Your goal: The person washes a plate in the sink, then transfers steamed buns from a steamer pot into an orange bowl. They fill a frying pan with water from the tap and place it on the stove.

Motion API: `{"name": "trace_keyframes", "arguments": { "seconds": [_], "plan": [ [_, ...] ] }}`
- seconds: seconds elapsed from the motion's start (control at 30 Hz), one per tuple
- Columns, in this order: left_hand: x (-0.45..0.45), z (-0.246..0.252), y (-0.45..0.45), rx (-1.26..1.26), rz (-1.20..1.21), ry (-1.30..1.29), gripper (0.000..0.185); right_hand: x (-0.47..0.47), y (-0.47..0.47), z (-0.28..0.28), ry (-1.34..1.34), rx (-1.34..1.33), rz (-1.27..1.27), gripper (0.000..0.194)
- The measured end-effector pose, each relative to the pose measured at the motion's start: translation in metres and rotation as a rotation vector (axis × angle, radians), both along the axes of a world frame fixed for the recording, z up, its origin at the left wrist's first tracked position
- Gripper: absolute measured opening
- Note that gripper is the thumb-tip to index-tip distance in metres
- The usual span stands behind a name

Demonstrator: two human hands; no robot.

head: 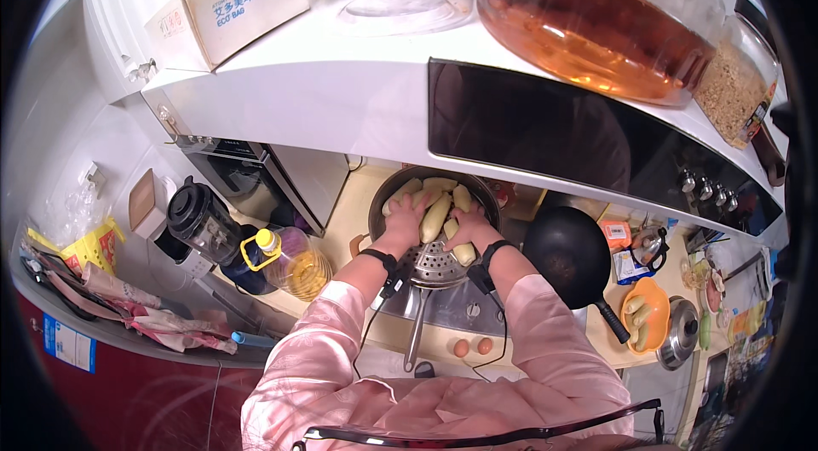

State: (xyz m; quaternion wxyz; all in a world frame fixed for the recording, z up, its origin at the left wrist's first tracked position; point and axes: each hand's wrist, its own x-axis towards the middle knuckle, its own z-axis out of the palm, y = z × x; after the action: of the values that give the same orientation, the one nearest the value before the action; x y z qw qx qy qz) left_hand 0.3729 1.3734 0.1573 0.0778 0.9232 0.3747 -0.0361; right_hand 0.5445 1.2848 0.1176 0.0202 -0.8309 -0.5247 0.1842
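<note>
Several pale, peeled long vegetables (436, 218), perhaps eggplants, lie in a perforated metal steamer with a long handle (432, 267). The steamer sits in a dark round pan (378, 194) on the stove. My left hand (404, 221) rests palm down on the pieces at the left, fingers spread. On the other side, my right hand (476, 227) is closed about a short peeled piece (461, 245) that lies slanted at the steamer's edge. The undersides of both hands are hidden. A black strap goes around each wrist.
A black frying pan (567, 254) stands to the right, near an orange basin (650, 309) of peeled pieces and a pot lid (679, 331). Two eggs (473, 347) lie at the counter's front. An oil bottle (297, 267) and blender (203, 221) stand left. The range hood (307, 99) overhangs.
</note>
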Motion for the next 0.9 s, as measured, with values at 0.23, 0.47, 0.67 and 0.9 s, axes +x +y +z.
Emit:
{"name": "trace_keyframes", "arguments": {
  "seconds": [0.23,0.47,0.67,0.9],
  "plan": [
    [0.003,-0.001,0.013,-0.180,0.154,0.040,0.111,-0.016,0.006,-0.019,0.136,0.140,-0.254,0.094],
    [-0.016,-0.005,0.042,-1.037,0.065,-0.819,0.091,-0.017,0.001,-0.001,1.462,0.593,-0.422,0.047],
    [-0.001,0.047,0.005,-1.541,0.133,-1.093,0.074,-0.003,-0.055,0.066,1.855,0.822,-0.481,0.031],
    [0.097,0.111,-0.170,-1.687,0.090,-1.114,0.043,0.098,-0.227,0.134,1.877,1.030,-0.426,0.021]
  ]
}}
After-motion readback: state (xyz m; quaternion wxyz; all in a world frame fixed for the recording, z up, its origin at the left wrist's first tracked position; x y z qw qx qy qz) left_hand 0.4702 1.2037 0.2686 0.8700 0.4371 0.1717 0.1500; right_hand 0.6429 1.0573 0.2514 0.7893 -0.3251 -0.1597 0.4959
